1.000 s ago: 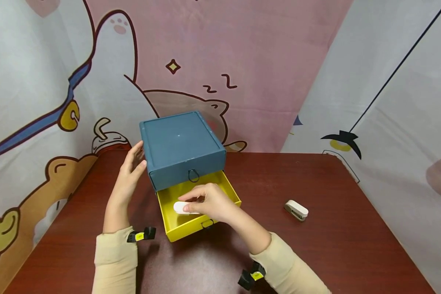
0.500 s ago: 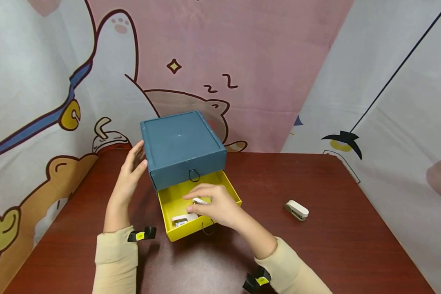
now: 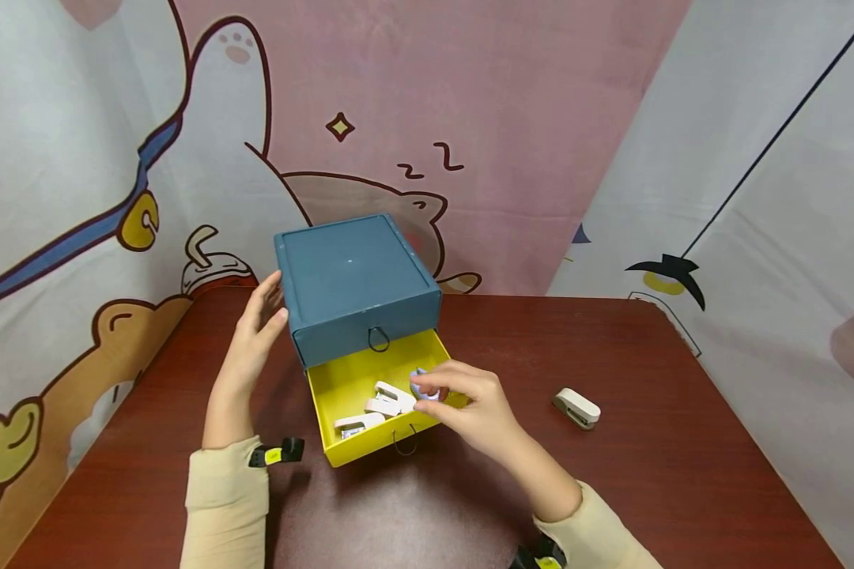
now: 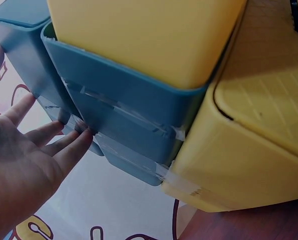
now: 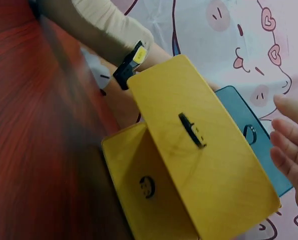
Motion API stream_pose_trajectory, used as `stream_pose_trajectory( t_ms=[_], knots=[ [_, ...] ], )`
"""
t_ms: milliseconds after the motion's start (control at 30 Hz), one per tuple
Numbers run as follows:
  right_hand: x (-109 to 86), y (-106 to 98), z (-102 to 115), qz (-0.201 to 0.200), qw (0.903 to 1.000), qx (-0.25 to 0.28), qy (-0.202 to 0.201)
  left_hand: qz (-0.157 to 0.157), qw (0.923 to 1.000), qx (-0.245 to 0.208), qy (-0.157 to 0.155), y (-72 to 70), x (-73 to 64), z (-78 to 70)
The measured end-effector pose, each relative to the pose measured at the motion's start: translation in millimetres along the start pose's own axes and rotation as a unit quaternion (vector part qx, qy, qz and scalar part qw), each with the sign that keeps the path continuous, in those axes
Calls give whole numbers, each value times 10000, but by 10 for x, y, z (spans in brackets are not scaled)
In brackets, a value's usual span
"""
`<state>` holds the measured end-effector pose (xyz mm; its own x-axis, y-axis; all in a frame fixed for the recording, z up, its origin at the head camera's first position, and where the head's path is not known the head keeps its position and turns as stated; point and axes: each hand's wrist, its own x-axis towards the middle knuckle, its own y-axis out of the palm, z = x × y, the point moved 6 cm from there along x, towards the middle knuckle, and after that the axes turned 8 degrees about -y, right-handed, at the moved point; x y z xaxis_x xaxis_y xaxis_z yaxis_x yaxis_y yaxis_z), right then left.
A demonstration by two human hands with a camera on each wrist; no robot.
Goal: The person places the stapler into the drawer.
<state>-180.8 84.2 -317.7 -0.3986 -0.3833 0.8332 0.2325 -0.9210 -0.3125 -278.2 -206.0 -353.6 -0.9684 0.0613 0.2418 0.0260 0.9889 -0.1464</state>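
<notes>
My left hand rests its fingertips against the left side of the blue drawer unit. In the left wrist view, the fingers are fairly straight against the blue wall. My right hand is over the right front corner of the pulled-out yellow drawer, thumb and fingers apart. A small lavender object shows behind its fingertips, partly hidden; its kind is unclear. Two small white staplers lie in the drawer. In the right wrist view, the right hand shows nothing held.
Another white stapler lies on the brown table to the right. A closed yellow drawer front sits below the pulled-out one. A cartoon-print cloth hangs behind the table.
My right hand has let go of a white stapler inside the drawer and moved right, uncovering two staplers and the lavender object. The left hand has stayed at the unit's side.
</notes>
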Motion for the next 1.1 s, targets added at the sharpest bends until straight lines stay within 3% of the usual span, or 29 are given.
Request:
stream_pose_trajectory(
  t_ms=[167, 333, 700, 933, 1100],
  knots=[
    [-57, -46, 121, 108, 9995, 204, -197, -1, 10000, -4, -7, 1, 5, 2],
    [-197, -1, 99, 496, 9983, 205, -209, -4, 10000, 7, 1, 3, 9, 3],
    [-443, 147, -88, 1298, 9907, -189, 351, 7, 10000, -11, -28, 4, 1, 12],
    [-522, 190, -216, 1372, 9875, -400, 661, 22, 10000, -46, -28, 4, 0, 13],
    [-657, 206, -433, 1376, 9872, -558, 577, 10, 10000, -33, -18, -6, 0, 18]
  ],
)
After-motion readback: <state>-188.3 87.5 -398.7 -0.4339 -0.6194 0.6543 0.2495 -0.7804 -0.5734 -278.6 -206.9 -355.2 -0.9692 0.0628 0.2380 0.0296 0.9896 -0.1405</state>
